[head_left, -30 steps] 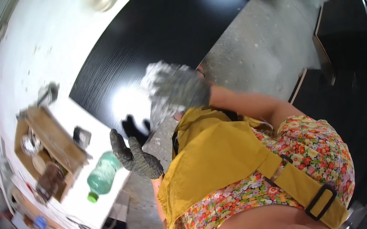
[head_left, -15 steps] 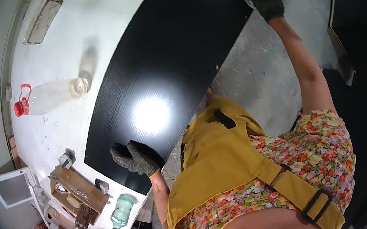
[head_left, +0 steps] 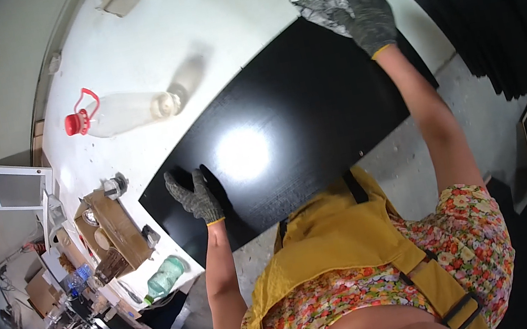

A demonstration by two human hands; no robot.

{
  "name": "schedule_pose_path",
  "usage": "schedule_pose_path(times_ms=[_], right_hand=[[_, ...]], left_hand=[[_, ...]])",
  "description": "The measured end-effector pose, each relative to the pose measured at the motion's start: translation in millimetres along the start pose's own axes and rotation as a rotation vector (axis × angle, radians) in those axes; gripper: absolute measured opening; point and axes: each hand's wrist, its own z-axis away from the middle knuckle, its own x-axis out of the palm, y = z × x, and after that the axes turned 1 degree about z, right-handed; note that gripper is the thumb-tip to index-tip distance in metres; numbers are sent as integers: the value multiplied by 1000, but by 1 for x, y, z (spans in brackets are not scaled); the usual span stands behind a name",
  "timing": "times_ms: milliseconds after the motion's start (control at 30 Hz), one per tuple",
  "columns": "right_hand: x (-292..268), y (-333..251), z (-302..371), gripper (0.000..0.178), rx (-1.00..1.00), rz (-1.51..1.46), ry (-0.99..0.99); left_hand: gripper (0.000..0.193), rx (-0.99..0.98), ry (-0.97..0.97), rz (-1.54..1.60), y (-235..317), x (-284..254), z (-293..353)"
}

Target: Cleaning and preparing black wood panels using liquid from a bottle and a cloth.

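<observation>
A glossy black panel with fine grain lies across the white table and juts past its near edge. My left hand, in a dark grey knit glove, rests on the panel's left end with thumb and fingers apart, holding nothing. At the far right corner of the panel, my gloved right hand presses on a crumpled white-and-black rag. The rag spreads over the panel's edge and partly onto the white surface beyond. Part of it is hidden under my palm.
A clear plastic bottle with a red cap and handle lies beyond the panel. To the left are a cardboard box of small items and a green bottle. Dark stacked panels stand at the right.
My right hand has brought the rag from beside the panel's right end onto its far corner, with fingers now spread over it. The whole view has turned; my left hand stays on the panel.
</observation>
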Motion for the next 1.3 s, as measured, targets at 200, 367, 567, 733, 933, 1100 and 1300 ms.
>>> schedule_pose_path(times_ms=[200, 367, 567, 733, 933, 1100, 1300], right_hand=[[-63, -217, 17, 53, -350, -430, -104], [-141, -347, 128, 60, -844, -1124, -149], [-147, -331, 176, 48, -965, -972, -315], [-150, -275, 142, 58, -569, -606, -416], [-185, -233, 135, 56, -388, -670, -291], [-209, -156, 173, 45, -139, -751, -89], [-217, -36, 247, 44, 106, -788, 11]], left_hand=[[78, 111, 74, 283, 16, -10, -42], [91, 165, 173, 496, 66, -20, -117], [82, 404, 208, 526, 115, -54, -188], [63, 292, -121, 590, 119, -35, -217], [47, 280, -163, 717, 106, -18, -213], [35, 351, -92, 851, 130, 8, -162], [53, 627, -289, 784, 246, -33, -11]])
